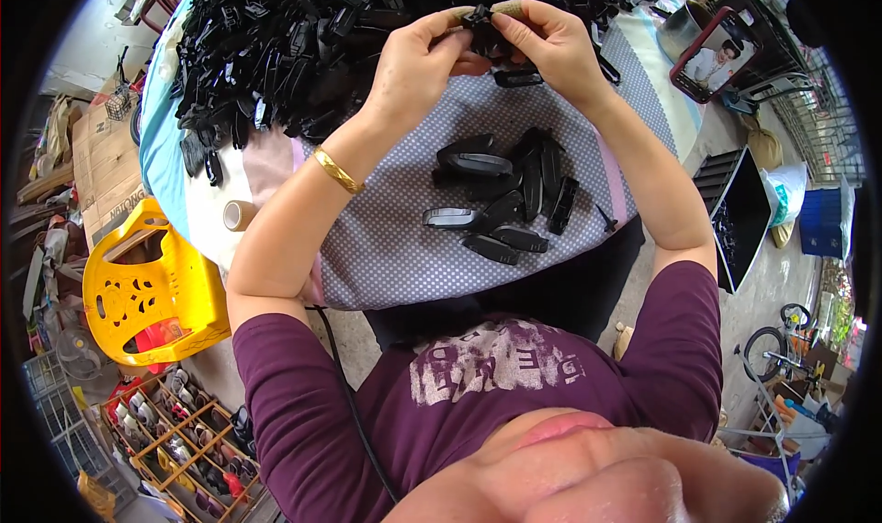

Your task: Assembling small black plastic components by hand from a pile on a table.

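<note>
Left hand (418, 59) and right hand (542, 50) met at the far side of the table, both closed in a pinch on one small black plastic part (481, 29) held between thumbs and forefingers. Fingertips of both hands appeared wrapped in tan tape. The part sat just above the near edge of a large heap of black plastic pieces (276, 45), which covered the far left portion of the table. A gold bangle (337, 171) ringed the left wrist.

Nearer the person, a smaller cluster of black clips (505, 202) lay on the grey dotted cloth (386, 238) covering the table, well apart from the big heap and directly below the hands. A single black loop-shaped piece (517, 78) lay on the cloth just under the right hand. A roll of tan tape (239, 215) rested at the left edge of the table.

A phone in a red case (715, 56) stood propped at the far right, its screen lit. A yellow plastic stool (147, 289) stood on the floor to the left of the table.
</note>
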### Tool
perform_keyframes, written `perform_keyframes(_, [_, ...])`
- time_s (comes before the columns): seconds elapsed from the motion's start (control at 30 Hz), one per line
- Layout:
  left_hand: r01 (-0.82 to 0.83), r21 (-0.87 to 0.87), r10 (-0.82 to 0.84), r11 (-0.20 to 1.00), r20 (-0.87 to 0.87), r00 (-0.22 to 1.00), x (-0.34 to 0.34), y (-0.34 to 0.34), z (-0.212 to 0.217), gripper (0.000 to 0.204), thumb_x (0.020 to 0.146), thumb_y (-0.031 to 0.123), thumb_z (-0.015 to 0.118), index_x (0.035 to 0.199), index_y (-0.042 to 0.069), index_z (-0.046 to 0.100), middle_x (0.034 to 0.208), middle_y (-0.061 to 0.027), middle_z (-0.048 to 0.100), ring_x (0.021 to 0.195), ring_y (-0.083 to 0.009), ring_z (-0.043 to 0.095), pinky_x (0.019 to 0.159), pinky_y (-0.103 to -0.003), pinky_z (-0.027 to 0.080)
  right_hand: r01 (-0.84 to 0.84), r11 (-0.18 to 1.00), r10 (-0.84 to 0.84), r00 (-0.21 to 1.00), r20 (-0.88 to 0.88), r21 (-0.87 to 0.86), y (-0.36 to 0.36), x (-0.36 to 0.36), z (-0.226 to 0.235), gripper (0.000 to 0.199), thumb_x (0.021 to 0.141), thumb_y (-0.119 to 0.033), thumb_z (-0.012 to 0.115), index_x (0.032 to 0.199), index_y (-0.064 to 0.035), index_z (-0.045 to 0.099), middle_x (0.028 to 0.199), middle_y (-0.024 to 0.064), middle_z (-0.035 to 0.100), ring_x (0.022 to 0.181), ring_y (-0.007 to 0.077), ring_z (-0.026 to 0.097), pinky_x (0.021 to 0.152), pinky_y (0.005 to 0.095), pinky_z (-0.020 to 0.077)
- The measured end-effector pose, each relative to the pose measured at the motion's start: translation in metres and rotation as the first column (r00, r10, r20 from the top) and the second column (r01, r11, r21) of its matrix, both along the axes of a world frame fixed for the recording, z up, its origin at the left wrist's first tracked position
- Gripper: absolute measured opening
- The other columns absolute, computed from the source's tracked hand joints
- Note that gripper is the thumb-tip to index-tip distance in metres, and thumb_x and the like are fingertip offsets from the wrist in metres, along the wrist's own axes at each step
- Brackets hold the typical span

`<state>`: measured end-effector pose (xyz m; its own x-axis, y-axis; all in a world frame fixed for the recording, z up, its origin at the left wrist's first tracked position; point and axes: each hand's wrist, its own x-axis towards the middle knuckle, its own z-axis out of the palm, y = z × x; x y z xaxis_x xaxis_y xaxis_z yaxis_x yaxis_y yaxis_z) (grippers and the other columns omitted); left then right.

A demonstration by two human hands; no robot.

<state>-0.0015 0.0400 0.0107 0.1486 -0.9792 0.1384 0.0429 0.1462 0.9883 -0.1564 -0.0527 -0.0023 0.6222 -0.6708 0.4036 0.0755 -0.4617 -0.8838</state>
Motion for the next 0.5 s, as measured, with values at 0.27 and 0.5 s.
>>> perform_keyframes(0.27, [-0.016,-0.046,0.02,0.999,0.091,0.996,-0.002,0.004,0.005,0.022,0.093,0.008,0.048,0.112,-0.004,0.05,0.089,-0.0088,0.06,0.075,-0.0143,0.063,0.067,-0.026,0.055,0.001,1.0,0.001,0.997,0.083,-0.016,0.007,0.001,0.004,0.022,0.089,-0.017,0.059,0.107,-0.0046,0.064,0.08,-0.0014,0.063,0.067,0.0032,0.055,0.058,0.0166,0.045])
perform_keyframes(0.5, [-0.089,-0.026,0.092,0.996,0.137,0.986,0.001,0.005,0.005,0.021,0.091,0.007,0.052,0.109,-0.002,0.052,0.088,-0.0056,0.06,0.073,-0.0106,0.058,0.065,-0.021,0.048,0.044,0.999,-0.041,0.994,0.104,-0.02,0.012,0.002,0.002,0.021,0.088,-0.014,0.061,0.106,-0.0038,0.065,0.078,-0.0024,0.063,0.063,0.0015,0.053,0.055,0.0147,0.0422])
